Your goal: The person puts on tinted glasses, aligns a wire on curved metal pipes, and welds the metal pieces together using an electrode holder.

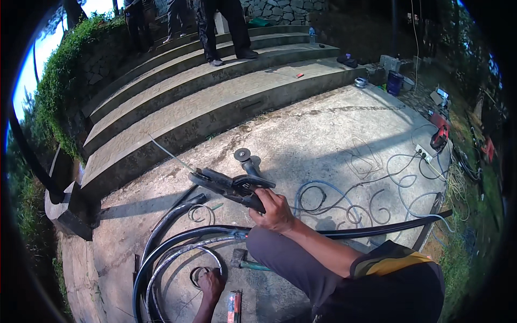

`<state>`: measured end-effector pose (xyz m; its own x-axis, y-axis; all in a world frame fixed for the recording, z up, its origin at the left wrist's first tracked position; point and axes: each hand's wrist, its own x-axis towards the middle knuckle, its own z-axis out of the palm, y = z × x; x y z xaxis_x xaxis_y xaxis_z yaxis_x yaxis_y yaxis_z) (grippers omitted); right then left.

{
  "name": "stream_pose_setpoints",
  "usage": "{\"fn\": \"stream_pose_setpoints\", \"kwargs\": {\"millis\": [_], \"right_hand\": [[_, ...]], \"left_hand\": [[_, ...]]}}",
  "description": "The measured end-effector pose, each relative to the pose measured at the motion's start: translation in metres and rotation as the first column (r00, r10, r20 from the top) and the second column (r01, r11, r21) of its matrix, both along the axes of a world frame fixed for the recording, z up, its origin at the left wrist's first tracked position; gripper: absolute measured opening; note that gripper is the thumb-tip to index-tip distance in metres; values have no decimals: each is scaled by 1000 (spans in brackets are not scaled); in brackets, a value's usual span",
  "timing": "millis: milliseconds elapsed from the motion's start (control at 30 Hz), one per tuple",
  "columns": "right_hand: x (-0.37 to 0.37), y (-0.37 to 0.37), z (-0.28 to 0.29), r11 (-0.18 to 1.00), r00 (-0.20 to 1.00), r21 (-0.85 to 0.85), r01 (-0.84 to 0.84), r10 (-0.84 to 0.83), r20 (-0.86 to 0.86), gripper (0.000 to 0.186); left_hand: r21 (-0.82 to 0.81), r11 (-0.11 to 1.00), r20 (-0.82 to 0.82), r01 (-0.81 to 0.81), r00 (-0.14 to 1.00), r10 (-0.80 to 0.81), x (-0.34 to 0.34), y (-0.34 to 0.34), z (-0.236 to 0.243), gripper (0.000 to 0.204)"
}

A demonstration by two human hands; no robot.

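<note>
My right hand (272,210) grips a black tool (226,185), apparently a welding holder, with a thin pale rod (167,151) sticking out toward the steps. An angle grinder (243,160) lies just beyond it. Low in the view, my left hand (210,282) has its fingers closed on a small curved ring (196,274), inside larger bent silver tubes (175,248) and black tubes (154,242). A hammer with a green handle (238,259) lies between my left hand and my knee, and a packet of rods (233,306) is below.
Concrete steps (177,121) rise ahead, with several people standing (226,27) on them. At right are tangled cables (355,210), a power strip (423,153), a red-black tool (440,138) and a blue bucket (393,83). A concrete post base (67,210) stands left.
</note>
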<state>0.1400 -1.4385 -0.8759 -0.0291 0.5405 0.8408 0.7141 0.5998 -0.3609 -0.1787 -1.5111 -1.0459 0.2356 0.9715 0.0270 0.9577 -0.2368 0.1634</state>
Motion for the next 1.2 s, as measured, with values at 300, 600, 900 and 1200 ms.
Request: {"fn": "stream_pose_setpoints", "kwargs": {"millis": [300,600,900,1200], "right_hand": [[145,-49,-60,900,645,-435,-15,-324,-692,27],[209,-86,-185,937,-484,-316,-148,-347,-803,13],[222,-73,-237,901,-471,-282,-330,-416,-778,12],[231,-13,-282,803,-445,-203,-561,-499,-744,13]], "left_hand": [[-59,998,44,-1,999,3,17,-6,-16,18],[-333,942,79,34,997,-8,-18,26,-24,22],[-291,957,-56,-19,998,3,51,74,83,24],[-408,897,-166,172,952,-258,83,83,67,23]]}}
